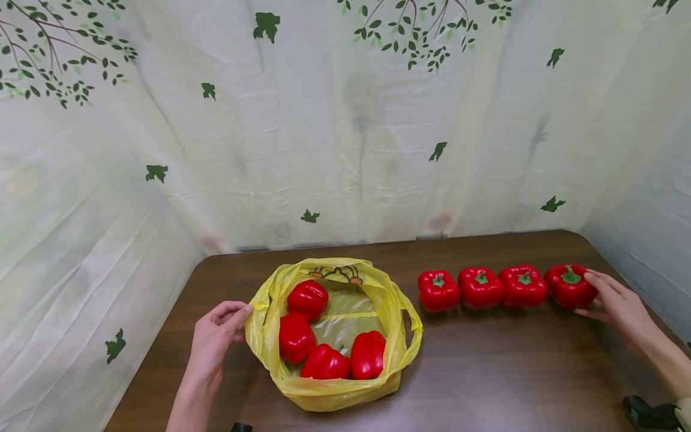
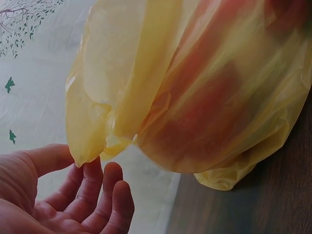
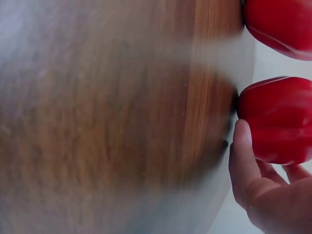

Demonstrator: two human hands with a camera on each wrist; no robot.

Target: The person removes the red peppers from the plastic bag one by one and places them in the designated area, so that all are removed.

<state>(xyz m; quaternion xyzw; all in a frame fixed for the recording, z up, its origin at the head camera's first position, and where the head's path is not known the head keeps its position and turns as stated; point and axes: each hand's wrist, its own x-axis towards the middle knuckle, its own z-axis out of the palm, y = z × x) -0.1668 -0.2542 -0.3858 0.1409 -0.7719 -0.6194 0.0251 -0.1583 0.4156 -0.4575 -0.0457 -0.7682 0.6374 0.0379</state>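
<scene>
A yellow plastic bag (image 1: 399, 366) stands with its mouth spread wide, and several red bell peppers (image 1: 308, 299) lie inside it. Its left rim is pinched between the thumb and fingers of my left hand (image 1: 213, 339); the left wrist view shows the thin film (image 2: 87, 141) at the fingertips. Off to the right, my right hand (image 1: 621, 306) grips the outermost bell pepper (image 1: 569, 291) of a row from its right side. Thumb and fingers lie on either side of that pepper (image 3: 278, 122) in the right wrist view, with the far fingers partly hidden behind it.
Three more red bell peppers (image 1: 481, 288) stand in line between the bag and my right hand, green stems up. Everything rests on a brown wooden table (image 1: 486, 372). Pale sheeting (image 1: 345, 150) printed with leaves hangs behind the table and along its sides.
</scene>
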